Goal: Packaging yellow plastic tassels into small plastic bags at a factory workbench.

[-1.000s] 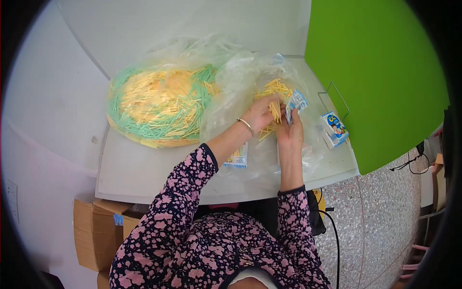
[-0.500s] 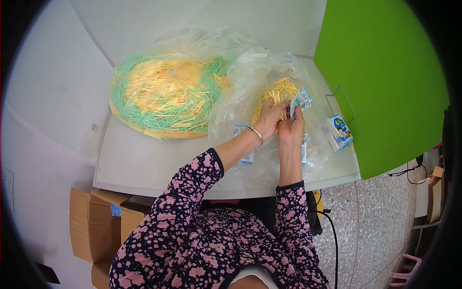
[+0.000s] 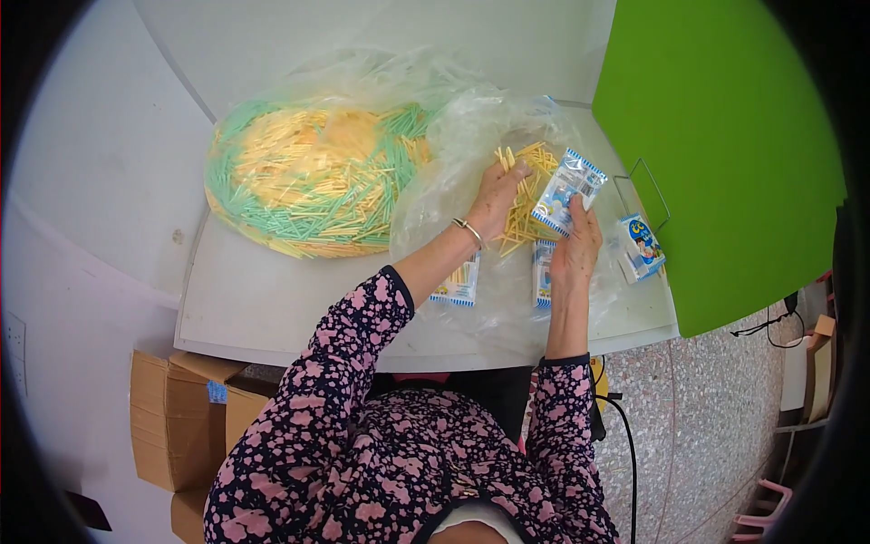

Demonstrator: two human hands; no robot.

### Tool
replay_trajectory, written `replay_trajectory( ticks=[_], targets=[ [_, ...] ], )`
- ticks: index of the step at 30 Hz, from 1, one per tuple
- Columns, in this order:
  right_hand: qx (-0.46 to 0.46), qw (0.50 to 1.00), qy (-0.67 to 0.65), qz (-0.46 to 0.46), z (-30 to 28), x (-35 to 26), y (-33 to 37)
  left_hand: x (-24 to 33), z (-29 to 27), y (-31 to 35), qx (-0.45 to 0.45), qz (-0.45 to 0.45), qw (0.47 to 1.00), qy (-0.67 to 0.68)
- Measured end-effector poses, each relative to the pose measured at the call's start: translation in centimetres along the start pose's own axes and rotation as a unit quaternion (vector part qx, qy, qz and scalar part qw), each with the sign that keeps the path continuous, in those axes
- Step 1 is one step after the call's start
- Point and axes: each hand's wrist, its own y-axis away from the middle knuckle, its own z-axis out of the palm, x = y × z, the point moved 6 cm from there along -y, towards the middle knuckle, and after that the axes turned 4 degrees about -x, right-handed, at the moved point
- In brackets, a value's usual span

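My right hand point(image 3: 577, 247) grips a small blue-and-white packet point(image 3: 568, 190), held tilted with the thumb on its front. Close by on the left, my left hand point(image 3: 495, 203) is closed around a few thin yellow sticks, whose ends poke out above the thumb. Beneath both hands lies a pile of loose yellow sticks point(image 3: 523, 223) on a clear plastic bag point(image 3: 441, 201). Two more packets lie on the plastic: one packet point(image 3: 462, 283) by my left forearm, another packet point(image 3: 543, 274) beside my right wrist.
A large clear bag of yellow and green sticks point(image 3: 313, 186) fills the table's left side. Toward the right edge stand a small blue-and-white box point(image 3: 642, 248) and a metal wire stand point(image 3: 645, 192), beside a green panel point(image 3: 716, 163). Cardboard boxes point(image 3: 177, 422) sit on the floor at left.
My hands have moved apart. The right hand has shifted right with the packet, now turned to show its face; the left is up at the sticks, with some in its fingers.
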Motion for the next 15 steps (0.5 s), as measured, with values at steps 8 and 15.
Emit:
replay_trajectory(
  ticks=[8,15],
  targets=[
    [-0.060,0.988,0.130,0.059,-0.7,-1.0,1.8,2.3,0.8,0.5,-0.019,-0.019,0.999,-0.033],
    [-0.166,0.947,0.229,0.151,-1.2,-0.9,3.1,5.4,2.1,0.2,-0.046,0.039,0.998,-0.024]
  ],
)
